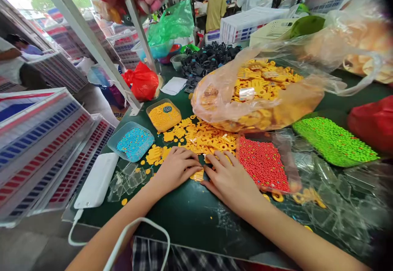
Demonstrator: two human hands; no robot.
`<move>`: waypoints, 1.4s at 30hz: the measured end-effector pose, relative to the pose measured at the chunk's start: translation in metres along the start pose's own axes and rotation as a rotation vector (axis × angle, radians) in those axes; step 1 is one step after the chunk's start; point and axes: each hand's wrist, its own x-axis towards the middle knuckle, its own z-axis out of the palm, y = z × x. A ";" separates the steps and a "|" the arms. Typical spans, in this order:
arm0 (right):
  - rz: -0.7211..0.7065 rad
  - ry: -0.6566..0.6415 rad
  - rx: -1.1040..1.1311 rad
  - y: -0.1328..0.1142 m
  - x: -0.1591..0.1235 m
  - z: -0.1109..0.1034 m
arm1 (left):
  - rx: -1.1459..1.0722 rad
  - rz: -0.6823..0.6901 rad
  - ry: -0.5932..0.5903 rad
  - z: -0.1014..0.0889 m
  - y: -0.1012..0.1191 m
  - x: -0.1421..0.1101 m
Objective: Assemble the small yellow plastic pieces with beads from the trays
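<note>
The grip, open or closed, I cannot tell: left hand (178, 166) and right hand (231, 177) flank a flat yellow piece (197, 175).

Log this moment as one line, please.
left hand at yellow piece, hold unclear | right hand by yellow pile | red beads right of pile | blue beads in tray

daylight flooded in past the table's (184, 213) far left corner, whitening the background there, while the near edge lay dimmer, the clear bags glared softly, and the outer edges looked stretched, blurred and darkened at right.
</note>
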 end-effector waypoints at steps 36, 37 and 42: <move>-0.009 0.066 0.027 0.000 -0.002 0.008 | 0.004 -0.459 0.339 -0.042 -0.030 0.005; -0.006 0.068 0.028 0.000 -0.003 0.008 | 0.033 -0.572 0.369 -0.053 -0.037 0.009; -0.004 0.080 0.030 -0.001 -0.004 0.011 | 0.174 -0.832 0.319 -0.110 -0.076 0.014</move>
